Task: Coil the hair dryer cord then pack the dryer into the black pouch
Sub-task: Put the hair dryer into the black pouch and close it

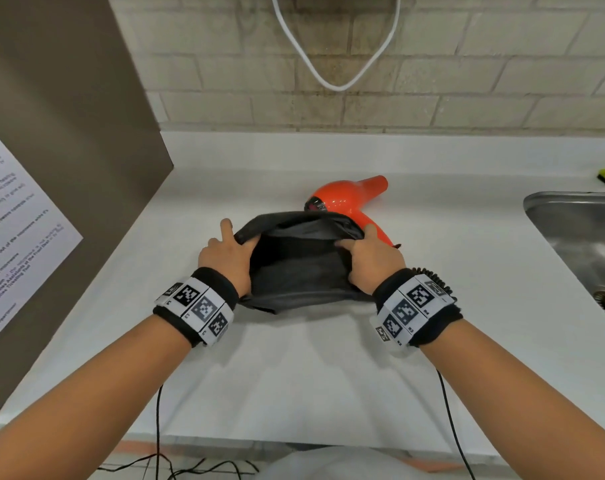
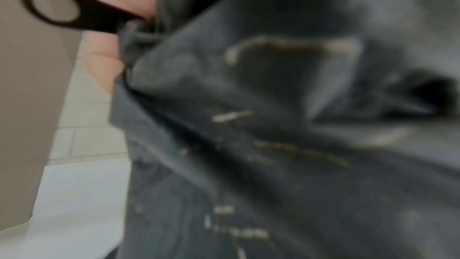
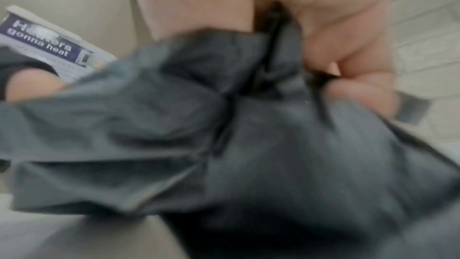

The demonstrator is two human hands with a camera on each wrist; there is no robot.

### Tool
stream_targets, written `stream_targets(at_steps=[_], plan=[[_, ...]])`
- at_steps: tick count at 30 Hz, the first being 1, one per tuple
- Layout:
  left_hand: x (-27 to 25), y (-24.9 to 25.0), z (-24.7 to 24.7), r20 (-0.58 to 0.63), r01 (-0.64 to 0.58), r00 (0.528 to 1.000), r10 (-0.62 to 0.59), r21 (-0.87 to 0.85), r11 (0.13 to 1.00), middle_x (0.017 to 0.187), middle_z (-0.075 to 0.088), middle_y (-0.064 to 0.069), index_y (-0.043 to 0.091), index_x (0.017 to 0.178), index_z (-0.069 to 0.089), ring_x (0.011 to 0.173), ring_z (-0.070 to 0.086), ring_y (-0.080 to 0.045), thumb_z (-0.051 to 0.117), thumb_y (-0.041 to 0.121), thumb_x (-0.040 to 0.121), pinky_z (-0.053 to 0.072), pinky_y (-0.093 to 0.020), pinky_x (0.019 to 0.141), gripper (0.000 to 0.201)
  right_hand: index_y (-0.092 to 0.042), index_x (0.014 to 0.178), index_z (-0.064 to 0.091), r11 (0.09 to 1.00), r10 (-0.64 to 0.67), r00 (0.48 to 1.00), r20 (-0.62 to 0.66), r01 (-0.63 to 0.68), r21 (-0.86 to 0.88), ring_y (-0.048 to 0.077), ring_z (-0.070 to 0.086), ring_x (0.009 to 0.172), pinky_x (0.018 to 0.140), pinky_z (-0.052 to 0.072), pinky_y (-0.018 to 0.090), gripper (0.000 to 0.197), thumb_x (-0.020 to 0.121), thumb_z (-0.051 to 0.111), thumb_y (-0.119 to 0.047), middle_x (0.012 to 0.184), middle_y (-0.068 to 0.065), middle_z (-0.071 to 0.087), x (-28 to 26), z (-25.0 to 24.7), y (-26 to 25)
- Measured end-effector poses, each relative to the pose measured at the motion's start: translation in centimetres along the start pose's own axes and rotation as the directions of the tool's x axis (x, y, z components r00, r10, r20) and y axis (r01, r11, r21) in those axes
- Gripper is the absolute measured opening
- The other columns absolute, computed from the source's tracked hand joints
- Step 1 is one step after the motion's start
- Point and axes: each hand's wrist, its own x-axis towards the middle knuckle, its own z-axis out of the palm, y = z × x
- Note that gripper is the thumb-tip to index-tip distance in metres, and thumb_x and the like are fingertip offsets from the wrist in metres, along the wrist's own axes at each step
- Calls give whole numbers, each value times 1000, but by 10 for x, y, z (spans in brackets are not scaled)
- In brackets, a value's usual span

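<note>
Both hands (image 1: 297, 261) grip limp fabric pouch (image 1: 294, 271).

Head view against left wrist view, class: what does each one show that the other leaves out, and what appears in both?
Only the head view shows the orange hair dryer behind the pouch, its coiled cord, the sink, and the right hand holding the pouch's rim. Only the left wrist view shows the zip pull with its ring, though blurred. Both show the black pouch, the left hand gripping its edge, and the white counter.
</note>
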Motion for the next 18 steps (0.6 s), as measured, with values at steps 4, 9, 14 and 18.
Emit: stream_targets(at_steps=[4, 9, 14, 18], plan=[[-4, 1, 6, 119, -46, 992, 42, 27, 999, 147, 7, -16, 36, 142, 6, 106, 50, -35, 67, 23, 75, 46, -37, 86, 92, -24, 131, 33, 978, 135, 987, 83, -120, -171, 34, 49, 104, 84, 47, 42, 53, 83, 52, -12, 127, 13, 27, 0, 11, -3], [5, -4, -2, 170, -60, 982, 86, -154, 986, 135, 48, -4, 40, 132, 42, 110, 56, -27, 59, 33, 84, 46, -35, 92, 52, -15, 129, 41, 989, 109, 963, 248, -79, -125, 35, 56, 104, 96, 47, 45, 52, 80, 58, -22, 128, 12, 36, 7, 16, 3], [13, -8, -4, 58, 23, 998, -8, -273, 962, 124, 61, 3, 37, 109, 65, 106, 59, -23, 50, 29, 89, 46, -31, 91, 26, -8, 104, 59, 997, 46, 982, 185, -57, 56, 28, 59, 102, 87, 45, 33, 28, 91, 50, -30, 107, 11, 62, 12, 14, 5], [14, -10, -4, 56, 28, 998, -14, -260, 965, 126, 58, 0, 34, 125, 54, 111, 57, -24, 64, 56, 73, 46, -34, 89, 57, -27, 92, 56, 990, -72, 976, 203, 45, 135, 24, 55, 92, 89, 44, 32, 19, 82, 62, -13, 97, 3, 47, 14, 15, 9]])
